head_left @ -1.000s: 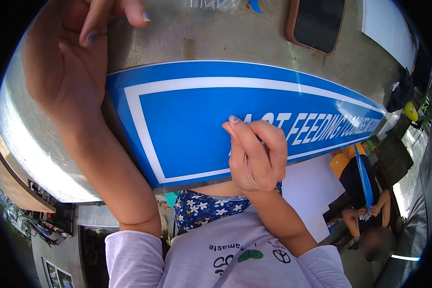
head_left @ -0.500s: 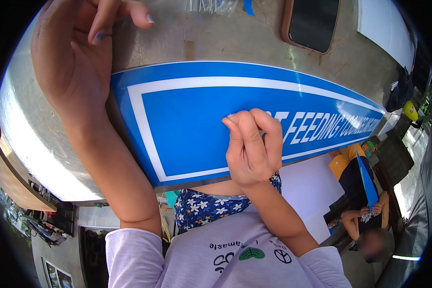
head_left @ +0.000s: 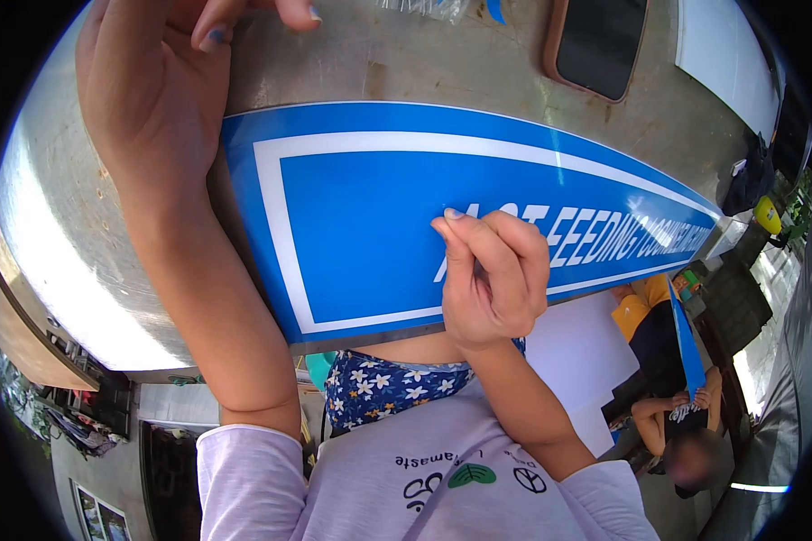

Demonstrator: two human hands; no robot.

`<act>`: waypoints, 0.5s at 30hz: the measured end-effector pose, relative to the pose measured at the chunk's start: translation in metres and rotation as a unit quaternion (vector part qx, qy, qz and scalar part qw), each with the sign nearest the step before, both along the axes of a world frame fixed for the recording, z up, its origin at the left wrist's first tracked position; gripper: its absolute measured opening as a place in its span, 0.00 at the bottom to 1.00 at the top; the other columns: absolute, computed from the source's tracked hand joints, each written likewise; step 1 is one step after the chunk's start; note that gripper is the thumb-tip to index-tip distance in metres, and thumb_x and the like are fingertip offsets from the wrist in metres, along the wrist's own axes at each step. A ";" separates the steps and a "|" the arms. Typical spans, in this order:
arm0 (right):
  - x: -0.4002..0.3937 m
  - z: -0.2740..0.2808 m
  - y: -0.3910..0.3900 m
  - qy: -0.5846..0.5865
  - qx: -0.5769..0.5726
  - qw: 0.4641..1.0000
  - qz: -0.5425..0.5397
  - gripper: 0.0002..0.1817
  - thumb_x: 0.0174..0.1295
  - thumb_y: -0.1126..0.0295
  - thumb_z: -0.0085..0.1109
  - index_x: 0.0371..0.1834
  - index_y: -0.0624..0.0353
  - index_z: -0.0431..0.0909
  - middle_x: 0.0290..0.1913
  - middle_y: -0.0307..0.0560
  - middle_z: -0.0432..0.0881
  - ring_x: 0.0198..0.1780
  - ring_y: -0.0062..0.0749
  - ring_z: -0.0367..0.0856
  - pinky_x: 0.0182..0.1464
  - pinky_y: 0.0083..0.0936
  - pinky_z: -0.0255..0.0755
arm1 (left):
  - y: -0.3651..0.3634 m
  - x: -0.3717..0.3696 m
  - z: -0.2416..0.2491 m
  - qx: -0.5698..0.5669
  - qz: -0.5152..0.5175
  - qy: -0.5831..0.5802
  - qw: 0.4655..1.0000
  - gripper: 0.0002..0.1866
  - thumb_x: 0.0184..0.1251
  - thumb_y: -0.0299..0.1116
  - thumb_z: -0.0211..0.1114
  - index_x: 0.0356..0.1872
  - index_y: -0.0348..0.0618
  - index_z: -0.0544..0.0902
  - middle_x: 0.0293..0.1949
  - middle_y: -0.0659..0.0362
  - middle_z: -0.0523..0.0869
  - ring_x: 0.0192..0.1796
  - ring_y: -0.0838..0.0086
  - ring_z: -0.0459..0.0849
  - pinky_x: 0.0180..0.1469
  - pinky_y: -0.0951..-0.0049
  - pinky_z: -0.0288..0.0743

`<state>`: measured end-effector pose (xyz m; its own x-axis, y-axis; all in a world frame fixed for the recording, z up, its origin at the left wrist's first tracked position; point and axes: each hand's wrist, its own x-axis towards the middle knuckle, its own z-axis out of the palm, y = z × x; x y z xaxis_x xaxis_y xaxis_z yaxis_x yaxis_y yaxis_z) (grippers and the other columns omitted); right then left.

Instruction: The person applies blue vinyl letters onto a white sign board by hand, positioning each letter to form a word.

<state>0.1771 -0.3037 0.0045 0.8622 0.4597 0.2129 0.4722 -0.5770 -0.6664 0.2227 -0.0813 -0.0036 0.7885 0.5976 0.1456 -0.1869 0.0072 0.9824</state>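
Her right hand [head_left: 492, 275] is pinched tight on the blue sign [head_left: 370, 216]; her left hand [head_left: 162, 81] hangs loose above the table [head_left: 406, 63].

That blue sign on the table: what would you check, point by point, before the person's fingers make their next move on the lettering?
1. Blue sign lies flat on the metal table: ok.
2. Right hand is at the start of the white lettering, fingers pinched together: ok.
3. What the pinch holds, if anything: cannot tell, the fingers hide it.
4. Left hand steadies the sign: not ok, it is raised near the sign's left end, its fingers off the sign.
5. First letters readable: not ok, the right hand covers them.
6. Phone clear of the sign: ok, it lies apart beyond the far edge.
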 end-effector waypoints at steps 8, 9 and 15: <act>-0.001 0.000 0.000 -0.028 -0.033 0.999 0.016 0.18 0.41 0.82 0.75 0.39 0.64 0.84 0.32 0.43 0.73 0.29 0.30 0.72 0.27 0.23 0.67 | 0.000 0.000 -0.001 -0.018 0.005 -0.007 1.000 0.23 0.72 0.43 0.49 0.51 0.27 0.70 0.29 0.58 0.76 0.15 0.90 0.66 0.21 0.86 0.78; -0.001 0.000 0.000 -0.037 -0.033 0.999 0.019 0.18 0.41 0.82 0.75 0.39 0.65 0.84 0.33 0.44 0.74 0.29 0.31 0.72 0.27 0.23 0.67 | 0.000 0.000 -0.001 -0.015 0.001 -0.009 1.000 0.23 0.72 0.43 0.49 0.51 0.27 0.70 0.29 0.58 0.76 0.15 0.90 0.66 0.21 0.86 0.78; -0.001 -0.004 0.003 -0.057 -0.029 0.998 0.020 0.18 0.42 0.81 0.74 0.39 0.67 0.83 0.33 0.46 0.75 0.30 0.33 0.72 0.28 0.24 0.67 | 0.010 -0.002 -0.013 0.030 -0.013 -0.022 0.999 0.22 0.72 0.42 0.49 0.51 0.28 0.70 0.29 0.58 0.76 0.14 0.90 0.65 0.20 0.87 0.77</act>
